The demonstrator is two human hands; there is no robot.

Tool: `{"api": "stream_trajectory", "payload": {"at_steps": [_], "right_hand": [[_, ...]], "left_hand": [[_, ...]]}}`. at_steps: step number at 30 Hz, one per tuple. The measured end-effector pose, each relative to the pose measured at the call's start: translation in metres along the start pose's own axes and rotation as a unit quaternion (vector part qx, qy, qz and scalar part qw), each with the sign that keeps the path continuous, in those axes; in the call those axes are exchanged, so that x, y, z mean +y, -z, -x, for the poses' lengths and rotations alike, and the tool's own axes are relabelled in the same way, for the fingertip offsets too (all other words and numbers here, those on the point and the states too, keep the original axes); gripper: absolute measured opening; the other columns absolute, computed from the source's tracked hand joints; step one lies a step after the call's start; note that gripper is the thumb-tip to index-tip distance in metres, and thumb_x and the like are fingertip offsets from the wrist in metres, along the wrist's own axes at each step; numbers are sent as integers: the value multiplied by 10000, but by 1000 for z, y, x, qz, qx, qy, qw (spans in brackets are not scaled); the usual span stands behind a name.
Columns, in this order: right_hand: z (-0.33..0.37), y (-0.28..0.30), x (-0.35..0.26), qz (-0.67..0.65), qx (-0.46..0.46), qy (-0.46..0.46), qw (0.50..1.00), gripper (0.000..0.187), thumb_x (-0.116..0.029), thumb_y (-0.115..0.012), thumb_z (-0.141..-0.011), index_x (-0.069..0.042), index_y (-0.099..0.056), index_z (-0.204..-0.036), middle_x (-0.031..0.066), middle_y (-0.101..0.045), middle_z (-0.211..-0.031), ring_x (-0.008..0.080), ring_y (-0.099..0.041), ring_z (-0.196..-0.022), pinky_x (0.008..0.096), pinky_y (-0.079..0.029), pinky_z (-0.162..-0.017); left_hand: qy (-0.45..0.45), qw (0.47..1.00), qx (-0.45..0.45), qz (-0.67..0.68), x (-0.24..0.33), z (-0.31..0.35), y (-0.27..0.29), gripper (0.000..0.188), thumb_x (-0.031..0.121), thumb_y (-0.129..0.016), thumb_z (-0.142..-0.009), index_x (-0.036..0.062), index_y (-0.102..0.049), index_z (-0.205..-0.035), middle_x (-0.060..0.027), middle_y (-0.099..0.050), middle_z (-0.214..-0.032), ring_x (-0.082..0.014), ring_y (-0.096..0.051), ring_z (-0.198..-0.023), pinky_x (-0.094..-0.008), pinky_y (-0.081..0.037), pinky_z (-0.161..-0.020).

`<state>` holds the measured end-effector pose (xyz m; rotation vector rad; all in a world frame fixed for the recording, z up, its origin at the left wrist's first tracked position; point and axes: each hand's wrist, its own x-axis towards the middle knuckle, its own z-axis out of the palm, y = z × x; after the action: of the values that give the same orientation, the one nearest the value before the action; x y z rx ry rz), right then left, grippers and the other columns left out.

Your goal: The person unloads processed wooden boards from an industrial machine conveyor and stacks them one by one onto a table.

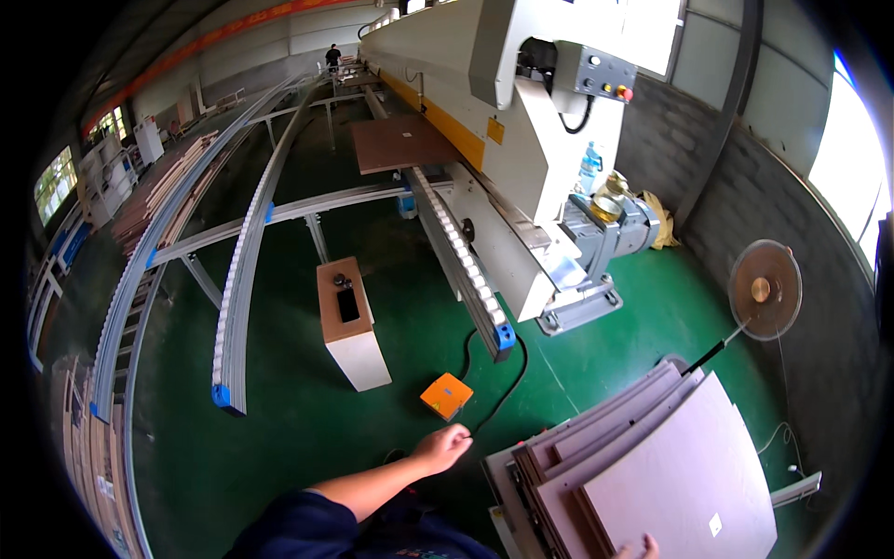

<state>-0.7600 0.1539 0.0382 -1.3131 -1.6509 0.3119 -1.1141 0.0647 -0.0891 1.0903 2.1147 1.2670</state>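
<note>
My left hand (442,450) hangs over the green floor with its fingers curled in, and nothing shows in it. Just beyond it, an orange foot-pedal box (447,396) lies on the floor, with a black cable (507,392) curving beside it. At the lower edge, the fingertips of my right hand (639,548) show over the top board; most of that hand is out of frame. These fingers look spread and lie by the surface of a pale pinkish-brown board (684,470). Beneath it are several more boards (559,456), stacked unevenly. A white label (715,524) sticks to the top one.
A long white-and-yellow machine (521,149) with a control box (596,73) runs into the distance. A brown board (402,144) lies on its roller rails (456,238). Nearby stand a small cabinet (354,321) and a round fan (765,289). Someone (332,58) stands far off.
</note>
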Motion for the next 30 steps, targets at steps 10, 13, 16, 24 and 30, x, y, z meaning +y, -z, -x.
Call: {"api": "stream_trajectory", "payload": {"at_steps": [10, 13, 16, 24, 30], "right_hand": [[30, -200, -197, -231, -308, -31, 922, 280, -61, -633, -750, 9, -579, -1017, 128, -571, -1017, 244, -573, -907, 334, -469, -804], [30, -239, -224, -219, -329, 1, 918, 276, 29, -600, -715, 12, -566, -988, 97, -544, -928, 197, -553, -842, 298, -453, -761], [39, -265, -248, -228, -369, -17, 901, 289, 5, -639, -727, 1, -577, -1010, 114, -564, -951, 214, -570, -836, 311, -472, -775], [69, -281, -234, -254, -450, -130, 846, 254, -38, -629, -812, -13, -573, -1059, 43, -595, -920, 104, -559, -805, 244, -460, -746], [76, -277, -227, -342, -440, -200, 806, 237, -37, -598, -842, 6, -555, -1070, 56, -607, -956, 115, -563, -848, 246, -457, -757]], "left_hand": [[117, 992, 25, 33, -151, -23, 126, 234, 317, -611, -872, 98, -577, -948, -77, -650, -784, -235, -636, -715, -361, -502, -642], [143, 989, 32, 34, -170, -53, 168, 219, 294, -609, -877, 92, -578, -958, -68, -630, -769, -204, -619, -708, -337, -497, -643], [163, 981, 53, 91, -200, -80, 197, 197, 256, -605, -883, 76, -573, -954, -47, -623, -765, -173, -602, -693, -310, -495, -655], [167, 965, 103, 174, -185, -98, 229, 151, 202, -565, -911, 57, -554, -953, -37, -607, -764, -116, -569, -654, -262, -480, -614], [210, 950, 80, 216, -164, -85, 247, 159, 192, -534, -927, 42, -525, -978, -54, -595, -794, -108, -536, -623, -244, -457, -582]]}}
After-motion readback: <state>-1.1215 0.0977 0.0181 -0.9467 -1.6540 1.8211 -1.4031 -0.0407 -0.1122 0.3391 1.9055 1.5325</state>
